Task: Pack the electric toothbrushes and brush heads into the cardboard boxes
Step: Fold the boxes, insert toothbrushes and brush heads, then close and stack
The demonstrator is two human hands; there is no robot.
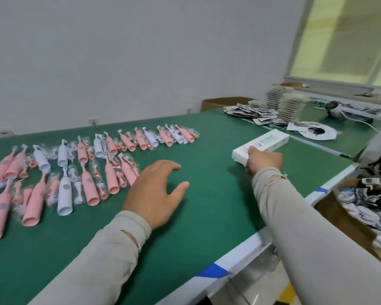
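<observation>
Two hands apart: your right hand [264, 160] grips white box [260, 145], long axis running away rightward; toothbrushes [110, 172] lie left, nearest your relaxed, empty left hand [156, 190].

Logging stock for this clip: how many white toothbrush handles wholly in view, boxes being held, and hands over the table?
White toothbrush handles: 6
Held box: 1
Hands: 2, the left hand and the right hand
Total: 9

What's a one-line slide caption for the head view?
Right hand grips a white box on the green table; left hand hovers open beside rows of toothbrushes.
</observation>
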